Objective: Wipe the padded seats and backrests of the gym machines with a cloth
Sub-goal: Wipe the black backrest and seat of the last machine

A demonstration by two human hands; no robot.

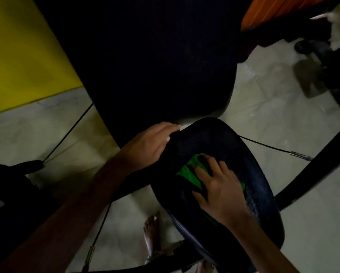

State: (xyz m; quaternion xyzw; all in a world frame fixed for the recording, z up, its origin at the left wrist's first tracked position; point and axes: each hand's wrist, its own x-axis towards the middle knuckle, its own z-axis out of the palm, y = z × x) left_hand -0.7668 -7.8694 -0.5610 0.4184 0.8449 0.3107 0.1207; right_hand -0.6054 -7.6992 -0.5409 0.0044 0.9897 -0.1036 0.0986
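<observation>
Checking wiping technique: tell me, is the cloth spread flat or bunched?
Mostly flat: the green cloth lies under the right hand on the seat.

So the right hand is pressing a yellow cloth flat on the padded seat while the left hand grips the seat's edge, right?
Not quite: the cloth is green, as the head view shows. The right hand does press it flat on the padded seat, and the left hand grips its edge.

Most of the green cloth (188, 173) lies hidden under the right hand (219, 191) on the seat pad (263, 194). The backrest (155, 56) above the seat pad is cut off by the top edge and too dark for detail. A bare foot (151, 233) below the seat pad is partly hidden by the frame.
</observation>
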